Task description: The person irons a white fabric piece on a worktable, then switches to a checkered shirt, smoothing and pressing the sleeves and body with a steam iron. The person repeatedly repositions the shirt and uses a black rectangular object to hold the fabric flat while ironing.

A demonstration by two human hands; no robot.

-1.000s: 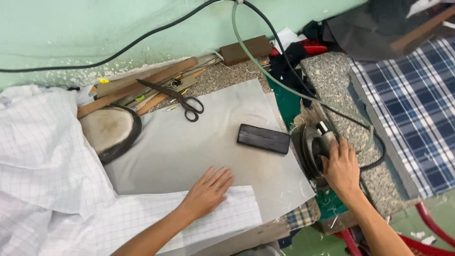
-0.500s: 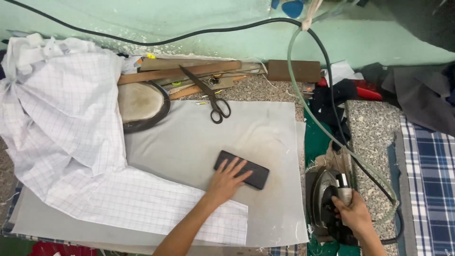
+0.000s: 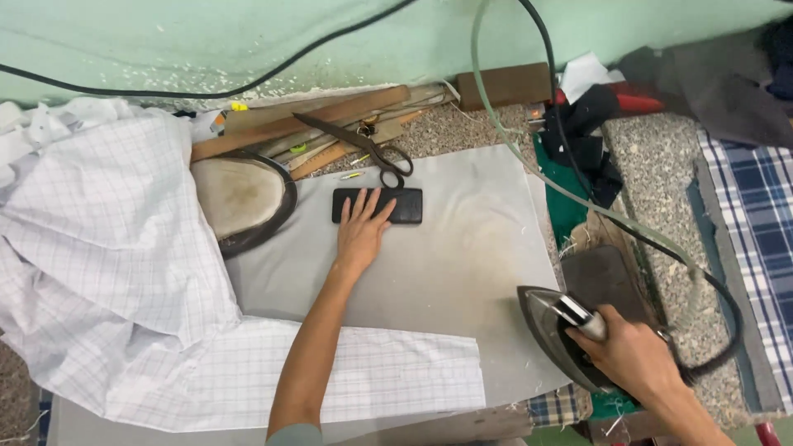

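My left hand [image 3: 361,231] lies flat with its fingers on a dark wooden block [image 3: 403,206], far across the grey pressing cloth [image 3: 462,264]. My right hand [image 3: 632,355] grips the handle of a steel clothes iron [image 3: 552,329], which is lifted off its dark rest pad [image 3: 603,277] and tilted over the cloth's right edge. A white checked shirt [image 3: 107,272] is heaped at the left, with one sleeve [image 3: 388,376] laid flat along the near edge under my left forearm.
Black scissors [image 3: 372,150] and wooden rulers [image 3: 314,124] lie at the back by the green wall. An oval pressing pad [image 3: 239,194] sits at the left. The iron's hose and black cable [image 3: 570,194] hang across the right. Blue plaid fabric [image 3: 756,215] lies at far right.
My left hand has pushed the dark block from the middle of the cloth to the far side near the scissors. My right hand has lifted the iron off its rest pad toward the cloth.
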